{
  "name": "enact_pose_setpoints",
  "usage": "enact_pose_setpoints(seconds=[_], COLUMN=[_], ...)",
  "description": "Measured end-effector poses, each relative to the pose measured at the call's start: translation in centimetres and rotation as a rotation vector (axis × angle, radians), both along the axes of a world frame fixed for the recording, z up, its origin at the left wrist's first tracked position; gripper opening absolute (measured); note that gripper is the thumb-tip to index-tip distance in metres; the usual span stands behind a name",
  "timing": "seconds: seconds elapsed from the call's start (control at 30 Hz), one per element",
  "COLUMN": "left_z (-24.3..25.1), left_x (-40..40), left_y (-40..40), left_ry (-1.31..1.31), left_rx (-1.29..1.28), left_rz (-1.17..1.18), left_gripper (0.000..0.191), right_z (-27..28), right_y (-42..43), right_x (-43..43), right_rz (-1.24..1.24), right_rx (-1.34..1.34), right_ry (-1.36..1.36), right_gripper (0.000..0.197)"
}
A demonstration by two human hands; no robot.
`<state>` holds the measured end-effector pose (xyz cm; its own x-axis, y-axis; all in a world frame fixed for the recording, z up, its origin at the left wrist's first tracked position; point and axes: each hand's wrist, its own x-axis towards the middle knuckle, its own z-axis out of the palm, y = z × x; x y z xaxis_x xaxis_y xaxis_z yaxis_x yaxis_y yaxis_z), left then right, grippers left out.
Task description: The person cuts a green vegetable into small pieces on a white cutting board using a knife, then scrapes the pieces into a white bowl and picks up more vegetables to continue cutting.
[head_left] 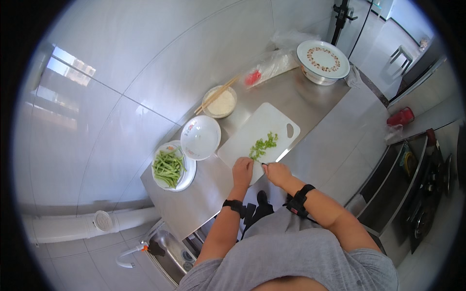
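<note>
On a white plastic cutting board (pixel 242 134) lies a line of chopped green pieces (pixel 263 146), likely a vegetable. My left hand (pixel 243 171) rests at the board's near part, its fingertips pressing on the near end of the greens. Closed around the dark handle of a knife (pixel 263 164) is my right hand (pixel 277 174), just right of the left one; most of the blade is hard to see. Left of the board stand an empty white bowl (pixel 201 137), a plate of green beans (pixel 168 169) and a bowl of white flour-like powder (pixel 221 103) with wooden chopsticks (pixel 217 95) across it.
A stainless steel worktop (pixel 204 192) runs along the tiled wall. At its far end are a lidded enamel basin (pixel 323 62) and a plastic bag (pixel 273 67). A sink (pixel 169 251) with a faucet (pixel 127 252) lies lower left, a gas stove (pixel 424 214) at right.
</note>
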<state>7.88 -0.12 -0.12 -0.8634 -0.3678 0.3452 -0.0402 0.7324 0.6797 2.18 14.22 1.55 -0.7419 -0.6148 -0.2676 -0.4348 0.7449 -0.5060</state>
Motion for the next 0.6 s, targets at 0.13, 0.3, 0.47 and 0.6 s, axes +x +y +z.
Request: enact_pose_setpoints(seconds=[0.13,0.3,0.47,0.6], left_z=[-0.4,-0.8,-1.1,-1.4], left_x=[-0.3,-0.3,-0.4,-0.4], left_y=[0.0,0.1,-0.1,0.0], left_ry=[0.026,0.005,0.012,0.014], left_rx=[0.081,0.16,0.177,0.202], left_rz=[0.047,0.085,0.099,0.12], left_gripper=[0.003,0.004,0.005,0.004], right_z=[-0.6,-0.6,0.4,0.2], right_y=[1.1,1.8,2.0,1.7], right_x=[-0.2,0.0,-0.4,-0.2], right_rz=[0.031,0.024,0.036,-0.001], right_rx=[-0.032,-0.018,0.045,-0.029], right_ry=[0.059,0.067,0.001,-0.01], right_gripper=[0.044,0.042,0.041,0.041])
